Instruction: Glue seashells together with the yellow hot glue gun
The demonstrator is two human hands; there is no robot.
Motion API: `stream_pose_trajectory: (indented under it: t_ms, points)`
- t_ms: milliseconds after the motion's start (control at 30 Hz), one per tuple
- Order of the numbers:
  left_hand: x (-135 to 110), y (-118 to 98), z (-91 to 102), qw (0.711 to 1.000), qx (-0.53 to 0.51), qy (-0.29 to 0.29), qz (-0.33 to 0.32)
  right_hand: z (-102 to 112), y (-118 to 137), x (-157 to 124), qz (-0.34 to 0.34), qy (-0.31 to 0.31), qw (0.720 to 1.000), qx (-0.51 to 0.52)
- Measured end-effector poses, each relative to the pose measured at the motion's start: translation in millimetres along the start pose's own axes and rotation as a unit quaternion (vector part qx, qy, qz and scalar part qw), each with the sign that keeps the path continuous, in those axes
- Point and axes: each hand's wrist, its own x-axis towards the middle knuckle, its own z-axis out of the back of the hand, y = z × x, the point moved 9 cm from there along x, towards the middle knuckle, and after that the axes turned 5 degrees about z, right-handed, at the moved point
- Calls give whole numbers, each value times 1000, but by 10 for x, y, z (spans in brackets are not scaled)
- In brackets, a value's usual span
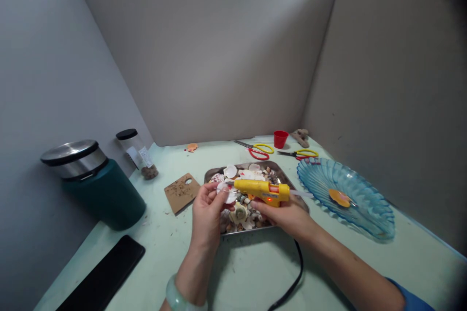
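Note:
My right hand [288,215] grips a yellow hot glue gun [262,190], its orange light on and its nozzle pointing left. The nozzle touches a white shell [226,192] that my left hand [206,211] pinches between its fingers. Both hands hover over a metal tray [215,173] filled with several shells and pebbles. The gun's black cord [292,282] trails toward me across the pale green table.
A blue ribbed glass dish [350,199] holding an orange shell [339,198] sits at right. Two yellow-handled scissors [260,149], a red cup [280,139], a brown card [181,192], a glass jar [138,154], a green lidded canister [98,184] and a black phone [105,274] lie around.

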Motion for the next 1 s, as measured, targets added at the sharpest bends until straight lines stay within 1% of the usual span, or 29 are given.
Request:
stream_pose_trajectory:
  t_ms: [233, 367, 467, 533, 600, 700, 800, 900, 1000]
  points:
    - [-2, -3, -20, 1000, 10, 9, -7, 13, -39, 13, -17, -9, 1000, 0]
    - [8, 7, -15, 1000, 12, 16, -10, -3, -58, 8, -23, 0, 1000, 3]
    - [1, 11, -16, 1000, 8, 18, -7, -32, -83, 9, -24, 1, 999, 25]
    - [-12, 6, -27, 1000, 6, 18, -5, -27, -66, 13, -10, -18, 998, 61]
    - [-28, 2, -44, 1000, 4, 17, 0, 18, -30, 8, 4, -58, 994, 87]
    - [-47, 6, -86, 1000, 7, 21, 10, 68, 28, -22, 7, -97, 992, 81]
    - [-65, 33, -143, 999, 21, 36, 21, 48, 105, -56, 26, -91, 992, 80]
    - [-85, 86, -194, 997, 35, 56, 35, 4, 105, -83, 21, -78, 994, 68]
    - [-100, 124, -234, 995, 36, 78, 40, 30, 87, -109, 4, -106, 993, 56]
